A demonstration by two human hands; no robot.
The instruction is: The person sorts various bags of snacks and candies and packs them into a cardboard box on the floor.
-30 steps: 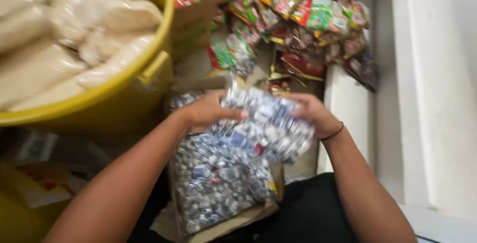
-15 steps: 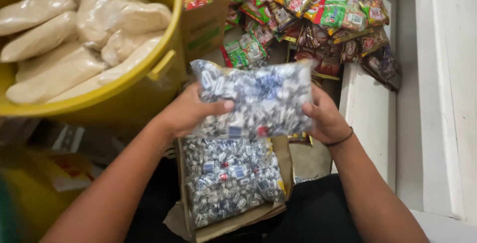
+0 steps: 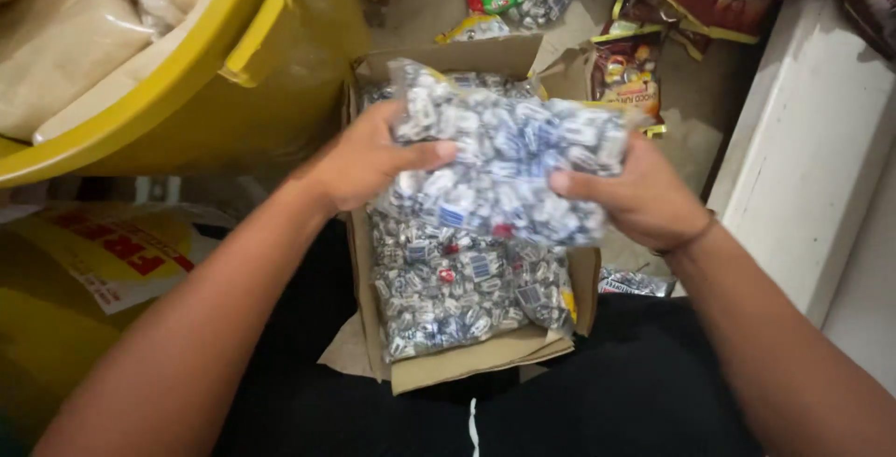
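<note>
Both my hands hold a clear bag of blue-and-white wrapped candies (image 3: 509,154) just above an open cardboard box (image 3: 467,368). My left hand (image 3: 364,160) grips the bag's left edge, thumb on top. My right hand (image 3: 635,197) grips its right edge; a thin dark band circles that wrist. Inside the box lies another bag of the same candies (image 3: 457,284), partly hidden under the held one. The box rests on my lap, over dark clothing.
A large yellow tub (image 3: 233,93) with pale filled plastic bags (image 3: 56,56) stands at the left. Colourful snack packets (image 3: 625,70) lie on the floor beyond the box. A white ledge (image 3: 803,158) runs along the right. A yellow sack (image 3: 103,252) lies lower left.
The view has tilted down and moved closer. The held bag has come down from in front of the snack packets to just above the box, both hands still on it.
</note>
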